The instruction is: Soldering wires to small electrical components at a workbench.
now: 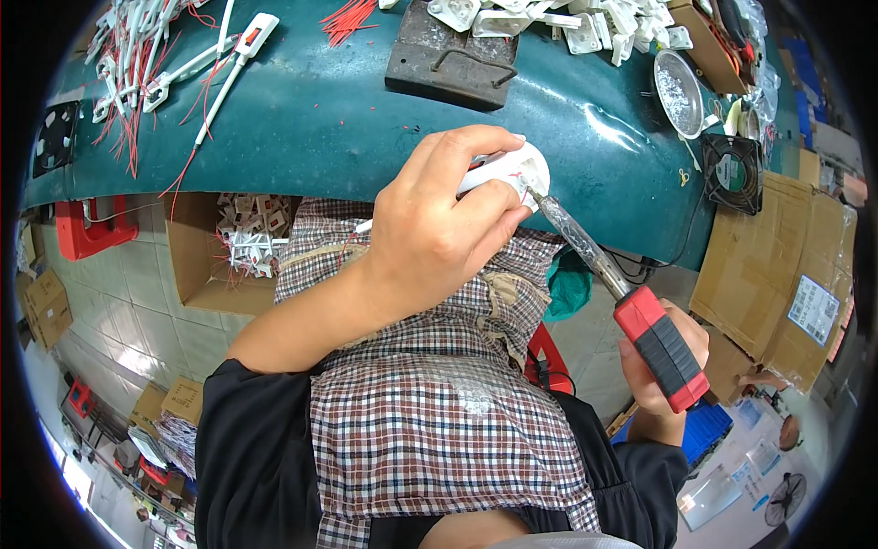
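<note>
My left hand (430,224) is closed around a white plastic housing (532,163) with a rounded end, held just over the table's near edge. Fine red wire shows in the housing's hollow. A thin white rod sticks out behind the hand on its left side, with a red wire by it. In my right hand (692,334) is a soldering iron (660,348) with a red and black handle, its fingers wrapped round the grip. The iron's tip meets the rounded end of the housing near the wire; whether it touches metal there is too small to tell.
On the green table (311,137), a dark metal block (430,69) with a wire handle stands ahead. White parts (604,23) are heaped behind it, wired rods (137,55) at left. A metal dish (678,94) and small fan (732,174) sit right. An open carton (197,256) stands below.
</note>
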Action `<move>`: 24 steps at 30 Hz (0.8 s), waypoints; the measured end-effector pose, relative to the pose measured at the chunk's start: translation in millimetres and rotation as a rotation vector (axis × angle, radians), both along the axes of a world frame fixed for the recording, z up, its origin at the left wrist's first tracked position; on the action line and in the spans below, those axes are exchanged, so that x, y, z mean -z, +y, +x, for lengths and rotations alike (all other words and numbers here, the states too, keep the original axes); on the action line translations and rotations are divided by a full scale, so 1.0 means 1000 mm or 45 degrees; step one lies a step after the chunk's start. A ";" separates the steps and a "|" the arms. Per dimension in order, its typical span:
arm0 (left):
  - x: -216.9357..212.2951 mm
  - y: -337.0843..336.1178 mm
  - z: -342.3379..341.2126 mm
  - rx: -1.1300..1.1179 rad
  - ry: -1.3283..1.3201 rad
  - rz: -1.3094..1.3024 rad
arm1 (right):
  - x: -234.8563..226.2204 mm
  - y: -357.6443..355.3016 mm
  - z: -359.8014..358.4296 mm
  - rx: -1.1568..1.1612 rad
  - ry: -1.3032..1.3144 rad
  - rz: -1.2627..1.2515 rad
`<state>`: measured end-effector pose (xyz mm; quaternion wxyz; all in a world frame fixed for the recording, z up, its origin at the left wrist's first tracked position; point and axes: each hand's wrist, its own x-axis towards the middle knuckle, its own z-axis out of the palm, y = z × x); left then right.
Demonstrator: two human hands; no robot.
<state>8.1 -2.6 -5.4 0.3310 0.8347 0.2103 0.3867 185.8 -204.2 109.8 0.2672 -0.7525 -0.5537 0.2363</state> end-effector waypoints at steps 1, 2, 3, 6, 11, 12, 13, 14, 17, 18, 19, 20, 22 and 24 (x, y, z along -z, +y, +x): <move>0.000 0.000 0.000 0.000 -0.003 0.001 | -0.001 0.000 0.000 0.000 0.000 0.000; 0.000 0.000 0.000 0.000 -0.003 0.002 | -0.001 -0.001 0.000 0.005 0.001 -0.028; 0.001 0.000 0.000 0.001 0.001 -0.002 | -0.002 -0.001 0.001 0.009 0.003 -0.056; 0.000 0.001 0.000 0.008 0.001 -0.011 | -0.007 -0.008 0.000 0.050 -0.122 -0.071; -0.001 0.001 -0.001 0.011 -0.010 -0.013 | -0.009 -0.019 -0.002 0.186 -0.144 0.074; -0.001 0.001 -0.004 -0.013 -0.006 -0.005 | 0.000 -0.026 0.002 0.253 -0.125 0.107; 0.000 0.001 -0.002 -0.005 -0.013 -0.007 | 0.001 -0.034 0.005 0.352 -0.119 0.129; 0.000 0.002 0.000 0.009 -0.016 -0.012 | -0.003 -0.038 0.008 0.310 -0.146 0.065; 0.000 0.000 0.000 0.009 -0.008 -0.008 | 0.014 -0.042 0.000 0.675 0.135 0.231; 0.000 0.000 -0.002 -0.001 -0.006 0.000 | 0.015 -0.036 0.004 0.486 0.365 0.297; -0.001 0.000 -0.002 0.002 -0.015 0.000 | 0.015 -0.024 0.000 0.491 0.359 0.297; 0.000 0.000 -0.001 0.007 -0.018 0.004 | 0.018 -0.013 -0.005 0.576 0.356 0.373; 0.000 0.001 -0.001 0.018 -0.013 0.001 | 0.030 -0.003 -0.002 0.630 0.375 0.546; 0.000 0.001 -0.002 0.013 -0.005 0.001 | 0.038 0.011 0.008 0.605 0.437 0.579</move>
